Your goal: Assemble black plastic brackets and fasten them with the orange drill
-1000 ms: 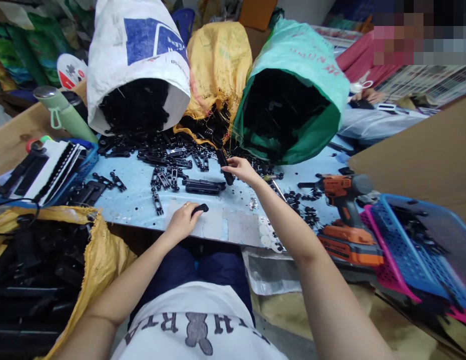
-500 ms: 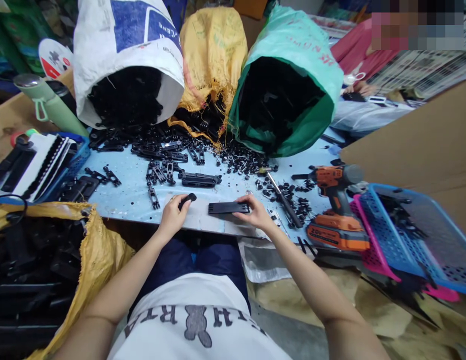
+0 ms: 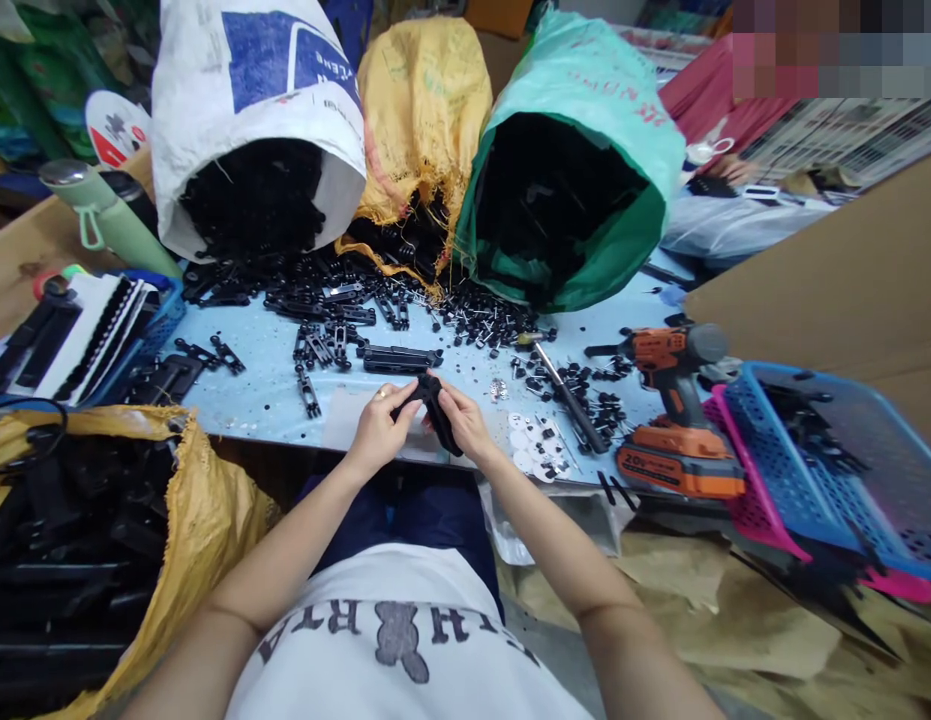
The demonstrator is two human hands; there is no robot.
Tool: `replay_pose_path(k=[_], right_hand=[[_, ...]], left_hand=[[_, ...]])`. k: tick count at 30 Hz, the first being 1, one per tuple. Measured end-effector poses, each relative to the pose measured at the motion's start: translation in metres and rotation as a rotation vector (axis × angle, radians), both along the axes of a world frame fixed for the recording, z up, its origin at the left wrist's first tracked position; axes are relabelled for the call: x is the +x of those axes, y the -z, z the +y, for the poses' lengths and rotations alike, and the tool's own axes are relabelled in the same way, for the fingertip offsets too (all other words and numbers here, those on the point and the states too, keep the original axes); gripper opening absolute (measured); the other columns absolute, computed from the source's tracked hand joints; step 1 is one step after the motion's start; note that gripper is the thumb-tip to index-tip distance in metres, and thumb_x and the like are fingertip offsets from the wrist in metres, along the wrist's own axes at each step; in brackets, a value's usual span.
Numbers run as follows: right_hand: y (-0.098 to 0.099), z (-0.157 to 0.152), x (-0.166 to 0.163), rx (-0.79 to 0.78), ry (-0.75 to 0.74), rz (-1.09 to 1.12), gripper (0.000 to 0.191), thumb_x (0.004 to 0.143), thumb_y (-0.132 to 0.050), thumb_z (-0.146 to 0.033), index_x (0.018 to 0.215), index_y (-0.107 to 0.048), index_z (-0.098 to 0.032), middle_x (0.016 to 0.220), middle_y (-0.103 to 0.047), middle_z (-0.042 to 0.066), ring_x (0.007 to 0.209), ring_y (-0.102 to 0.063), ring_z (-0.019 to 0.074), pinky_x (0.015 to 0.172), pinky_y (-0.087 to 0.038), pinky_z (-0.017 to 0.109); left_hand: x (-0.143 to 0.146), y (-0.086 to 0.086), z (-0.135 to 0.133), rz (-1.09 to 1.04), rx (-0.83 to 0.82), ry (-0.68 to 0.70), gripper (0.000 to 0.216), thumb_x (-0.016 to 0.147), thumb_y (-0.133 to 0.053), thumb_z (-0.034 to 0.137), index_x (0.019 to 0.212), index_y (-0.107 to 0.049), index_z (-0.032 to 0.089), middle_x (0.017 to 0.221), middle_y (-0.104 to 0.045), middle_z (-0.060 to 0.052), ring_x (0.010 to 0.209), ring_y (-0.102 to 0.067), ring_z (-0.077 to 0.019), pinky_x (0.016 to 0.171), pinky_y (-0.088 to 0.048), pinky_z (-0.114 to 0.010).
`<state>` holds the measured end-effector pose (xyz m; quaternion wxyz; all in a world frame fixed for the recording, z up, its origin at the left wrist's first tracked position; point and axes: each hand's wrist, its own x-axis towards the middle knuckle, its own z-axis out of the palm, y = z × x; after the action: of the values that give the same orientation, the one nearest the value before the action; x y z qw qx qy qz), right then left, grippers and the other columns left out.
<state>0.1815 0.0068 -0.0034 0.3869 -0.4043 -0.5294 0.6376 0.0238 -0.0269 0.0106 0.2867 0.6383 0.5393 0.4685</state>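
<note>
My left hand point(image 3: 386, 425) pinches a small black plastic piece, mostly covered by my fingers. In my right hand point(image 3: 465, 418) is a longer black plastic bar point(image 3: 441, 420), tilted with its lower end toward me. The two pieces meet between my fingertips; whether they are joined I cannot tell. Just beyond my hands a similar black plastic assembly point(image 3: 399, 358) lies on the blue table point(image 3: 270, 395). Small black linked parts point(image 3: 321, 345) lie to its left. White discs with small parts point(image 3: 538, 447) are right of my right hand.
A hammer point(image 3: 570, 395) and an orange cordless drill point(image 3: 671, 410) are at the right, beside a blue basket point(image 3: 802, 375). White point(image 3: 262, 100), yellow point(image 3: 424, 90) and green point(image 3: 585, 80) sacks stand at the back. A yellow sack of black parts point(image 3: 217, 480) is at the left. Another person's hand point(image 3: 727, 168) shows far right.
My hands have come together, bringing the small piece against the bar. The bar has turned from lying sideways to pointing toward me. The white discs have come into sight.
</note>
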Motion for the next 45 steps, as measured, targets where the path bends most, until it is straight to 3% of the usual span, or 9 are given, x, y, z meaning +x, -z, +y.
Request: replay_pose_path(k=[5, 13, 17, 24, 29, 33, 37, 40, 45], right_hand=[[-0.003, 0.002, 0.009, 0.065, -0.003, -0.023, 0.059, 0.084, -0.048, -0.055, 0.135, -0.045, -0.025, 0.063, -0.060, -0.002, 0.052, -0.058, 0.0127, 0.051, -0.051, 0.027], [-0.016, -0.002, 0.016, 0.547, 0.011, -0.288, 0.043, 0.088, -0.047, -0.042, 0.130, -0.050, -0.032, 0.085, -0.054, 0.002, 0.058, -0.056, 0.0106, 0.062, -0.053, 0.030], [-0.018, -0.017, 0.002, 0.589, 0.142, -0.299, 0.046, 0.089, -0.043, -0.045, 0.134, -0.045, -0.033, 0.090, -0.056, 0.006, 0.064, -0.056, 0.0151, 0.063, -0.053, 0.032], [-0.001, -0.016, -0.002, 0.584, 0.108, -0.388, 0.048, 0.091, -0.040, -0.044, 0.138, -0.040, -0.032, 0.097, -0.058, 0.006, 0.066, -0.058, 0.0157, 0.070, -0.052, 0.034], [0.003, 0.068, 0.016, 0.603, -0.057, -0.728, 0.038, 0.092, -0.039, -0.042, 0.117, -0.061, -0.025, 0.106, -0.064, 0.007, 0.094, -0.059, 0.0206, 0.088, -0.046, 0.037], [-0.015, 0.177, 0.052, 0.630, 0.268, -1.144, 0.036, 0.092, -0.037, -0.030, 0.117, -0.058, -0.015, 0.117, -0.058, 0.014, 0.108, -0.051, 0.0245, 0.091, -0.042, 0.040], [-0.030, 0.253, 0.079, 0.526, 0.321, -1.561, 0.044, 0.085, -0.041, -0.013, 0.128, -0.047, -0.007, 0.129, -0.047, 0.023, 0.119, -0.040, 0.0325, 0.090, -0.038, 0.046], [-0.033, 0.276, 0.086, 0.501, 0.211, -1.686, 0.044, 0.083, -0.041, -0.009, 0.126, -0.047, -0.005, 0.129, -0.047, 0.024, 0.119, -0.040, 0.0333, 0.090, -0.037, 0.047], [-0.040, 0.266, 0.096, 0.693, 0.211, -1.655, 0.034, 0.087, -0.032, -0.009, 0.110, -0.057, -0.005, 0.108, -0.060, 0.022, 0.113, -0.046, 0.0310, 0.093, -0.034, 0.047]], left_hand=[[-0.003, -0.011, 0.002, 0.061, 0.014, 0.041, 0.034, 0.088, -0.049, 0.029, 0.119, -0.060, 0.020, 0.084, -0.056, -0.004, 0.078, -0.056, -0.0150, 0.077, -0.048, -0.029], [0.019, -0.009, -0.007, 0.065, 0.069, -0.089, 0.034, 0.090, -0.044, 0.032, 0.121, -0.058, 0.024, 0.095, -0.056, -0.006, 0.088, -0.057, -0.0157, 0.080, -0.049, -0.028], [0.034, -0.007, -0.012, -0.040, 0.204, -0.251, 0.037, 0.094, -0.036, 0.031, 0.125, -0.054, 0.021, 0.099, -0.055, -0.009, 0.090, -0.056, -0.0151, 0.081, -0.048, -0.029], [0.022, 0.004, 0.003, -0.019, 0.135, -0.104, 0.034, 0.093, -0.038, 0.031, 0.118, -0.058, 0.020, 0.101, -0.057, -0.008, 0.095, -0.057, -0.0152, 0.087, -0.048, -0.030], [0.022, 0.033, 0.001, 0.046, -0.088, -0.324, 0.038, 0.088, -0.042, 0.022, 0.125, -0.050, 0.018, 0.107, -0.054, -0.012, 0.094, -0.061, -0.0203, 0.082, -0.052, -0.037], [0.009, 0.033, 0.004, 0.498, 0.011, 0.019, 0.053, 0.076, -0.050, 0.008, 0.125, -0.053, 0.029, 0.131, -0.045, -0.011, 0.127, -0.037, -0.0312, 0.105, -0.025, -0.060], [0.000, 0.028, 0.021, 0.759, 0.014, 0.293, 0.046, 0.079, -0.048, 0.006, 0.114, -0.061, 0.034, 0.104, -0.061, -0.006, 0.109, -0.050, -0.0264, 0.103, -0.001, -0.070], [-0.004, 0.031, 0.026, 0.821, 0.004, 0.244, 0.042, 0.083, -0.049, 0.012, 0.117, -0.059, 0.034, 0.090, -0.060, -0.003, 0.089, -0.055, -0.0189, 0.107, -0.003, -0.064], [-0.012, 0.033, 0.015, 0.765, -0.081, 0.168, 0.041, 0.081, -0.054, 0.013, 0.118, -0.059, 0.030, 0.094, -0.060, -0.005, 0.094, -0.055, -0.0205, 0.108, -0.014, -0.059]])
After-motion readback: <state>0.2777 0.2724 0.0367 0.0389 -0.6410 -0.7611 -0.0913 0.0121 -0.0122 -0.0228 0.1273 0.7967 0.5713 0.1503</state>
